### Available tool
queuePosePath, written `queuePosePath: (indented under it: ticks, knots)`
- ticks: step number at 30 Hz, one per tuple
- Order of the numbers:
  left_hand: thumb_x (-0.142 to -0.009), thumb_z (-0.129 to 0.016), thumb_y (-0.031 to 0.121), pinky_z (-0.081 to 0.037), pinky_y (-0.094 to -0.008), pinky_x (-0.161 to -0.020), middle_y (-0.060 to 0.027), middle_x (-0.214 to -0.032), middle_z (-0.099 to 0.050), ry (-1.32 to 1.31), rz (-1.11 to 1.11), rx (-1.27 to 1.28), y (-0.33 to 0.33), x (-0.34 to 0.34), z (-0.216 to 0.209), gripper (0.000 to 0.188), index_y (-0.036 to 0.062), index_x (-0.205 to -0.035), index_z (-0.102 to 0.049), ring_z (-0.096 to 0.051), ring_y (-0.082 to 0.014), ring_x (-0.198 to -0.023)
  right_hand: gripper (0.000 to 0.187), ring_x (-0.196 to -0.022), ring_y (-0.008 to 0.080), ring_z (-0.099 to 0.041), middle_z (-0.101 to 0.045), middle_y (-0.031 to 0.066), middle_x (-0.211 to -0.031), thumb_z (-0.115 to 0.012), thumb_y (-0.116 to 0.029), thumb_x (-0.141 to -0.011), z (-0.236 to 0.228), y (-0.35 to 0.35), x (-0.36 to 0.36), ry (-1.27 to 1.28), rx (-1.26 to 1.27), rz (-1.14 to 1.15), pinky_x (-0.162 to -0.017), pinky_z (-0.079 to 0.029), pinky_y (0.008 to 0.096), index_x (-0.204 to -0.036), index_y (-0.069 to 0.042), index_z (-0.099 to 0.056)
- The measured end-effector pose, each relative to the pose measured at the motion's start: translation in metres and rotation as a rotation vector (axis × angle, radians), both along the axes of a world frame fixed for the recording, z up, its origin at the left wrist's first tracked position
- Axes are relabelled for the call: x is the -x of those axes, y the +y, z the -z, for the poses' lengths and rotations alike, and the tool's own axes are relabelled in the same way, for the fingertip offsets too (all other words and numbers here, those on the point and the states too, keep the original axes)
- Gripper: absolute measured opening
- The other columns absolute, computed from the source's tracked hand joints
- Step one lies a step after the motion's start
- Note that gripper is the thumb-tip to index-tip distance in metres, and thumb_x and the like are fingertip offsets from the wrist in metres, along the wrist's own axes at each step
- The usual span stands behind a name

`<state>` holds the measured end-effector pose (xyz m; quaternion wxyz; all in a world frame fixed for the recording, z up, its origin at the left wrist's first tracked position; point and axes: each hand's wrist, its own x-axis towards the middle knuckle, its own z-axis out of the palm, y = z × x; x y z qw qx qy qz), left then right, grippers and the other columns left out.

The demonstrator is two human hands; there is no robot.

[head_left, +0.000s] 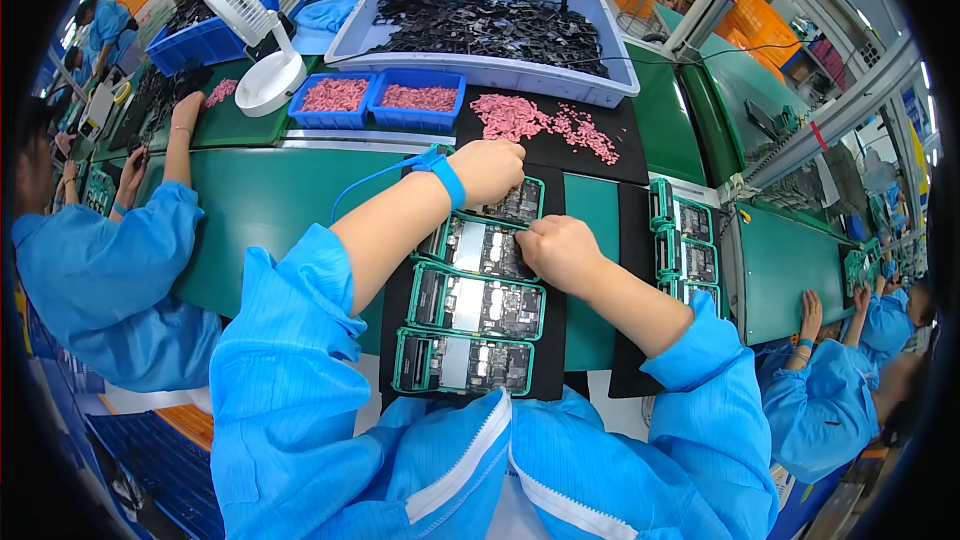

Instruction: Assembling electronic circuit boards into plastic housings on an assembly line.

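Several green-framed electronic assemblies (478, 304), each with dark circuit parts and a pale panel, stand in a column on a black mat (553, 340). My left hand (490, 172), with a blue strap on its wrist, is curled over the far assembly (522, 202); its fingertips point down and whatever they hold is hidden. My right hand (560, 252) is closed in a pinch at the right end of the second assembly (480, 246), and I cannot make out anything between its fingers. Beyond my left hand, small pink pieces (508, 118) lie scattered on a black mat (622, 145).
Two blue trays of pink pieces (334, 96) stand before a large pale bin (345, 45) heaped with black parts. A white fan (270, 82) is at the left. More green-framed assemblies (697, 262) stand at right. Co-workers in blue (115, 275) work on both sides.
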<state>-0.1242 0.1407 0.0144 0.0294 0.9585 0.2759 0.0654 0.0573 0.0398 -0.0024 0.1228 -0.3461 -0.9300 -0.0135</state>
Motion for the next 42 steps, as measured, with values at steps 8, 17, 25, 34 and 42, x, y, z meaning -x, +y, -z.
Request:
queuePosePath:
  ticks: [8, 17, 25, 34, 42]
  knots:
    - [-0.07, -0.066, 0.019, -0.053, -0.0422, -0.074, -0.0168, -0.081, -0.068, -0.101, -0.156, 0.22, 0.071, -0.081, -0.01, 0.014, 0.0086, -0.077, -0.073, -0.067, -0.0328, -0.078, 0.012, -0.073, 0.0298, -0.065, -0.064, 0.011, -0.074, -0.06, -0.015, -0.074, -0.032, 0.024, -0.028, 0.029, 0.268, -0.022, -0.065, -0.053, 0.041, -0.076, -0.006, -0.066]
    - [-0.071, -0.07, 0.018, -0.053, -0.0438, -0.078, -0.0211, -0.085, -0.067, -0.191, -0.53, 0.201, 0.107, -0.145, 0.041, 0.016, 0.0041, -0.079, -0.072, -0.066, -0.0363, -0.083, 0.008, -0.076, 0.0329, -0.066, -0.068, 0.0143, -0.077, -0.062, -0.011, -0.072, -0.017, 0.145, -0.133, 0.164, 0.269, 0.469, -0.072, -0.054, 0.0422, -0.073, -0.008, -0.07]
    - [-0.072, -0.066, 0.017, -0.053, -0.0438, -0.077, -0.0202, -0.085, -0.067, -0.155, -0.439, 0.263, 0.124, -0.155, 0.038, 0.015, 0.0064, -0.079, -0.072, -0.065, -0.0363, -0.082, 0.011, -0.081, 0.0334, -0.067, -0.069, 0.0167, -0.085, -0.064, -0.008, -0.071, 0.002, 0.196, -0.118, 0.039, 0.249, 0.631, -0.074, -0.054, 0.0422, -0.08, -0.006, -0.071]
    - [-0.073, -0.062, 0.015, -0.052, -0.046, -0.074, -0.0217, -0.082, -0.066, -0.051, -0.305, 0.244, 0.112, -0.141, 0.02, 0.015, 0.0037, -0.076, -0.07, -0.064, -0.0379, -0.079, 0.013, -0.089, 0.0348, -0.066, -0.066, 0.0198, -0.094, -0.062, -0.006, -0.072, 0.006, 0.191, -0.107, -0.097, 0.148, 0.573, -0.078, -0.054, 0.0424, -0.083, -0.002, -0.068]
    - [-0.075, -0.063, 0.01, -0.051, -0.0426, -0.073, -0.015, -0.079, -0.067, -0.081, -0.109, 0.317, 0.062, -0.077, -0.028, 0.008, 0.0058, -0.079, -0.068, -0.065, -0.0334, -0.081, 0.016, -0.087, 0.039, -0.064, -0.065, 0.0248, -0.091, -0.057, -0.01, -0.076, -0.009, 0.137, -0.102, 0.039, 0.26, 0.511, -0.078, -0.052, 0.0463, -0.085, 0.003, -0.06]
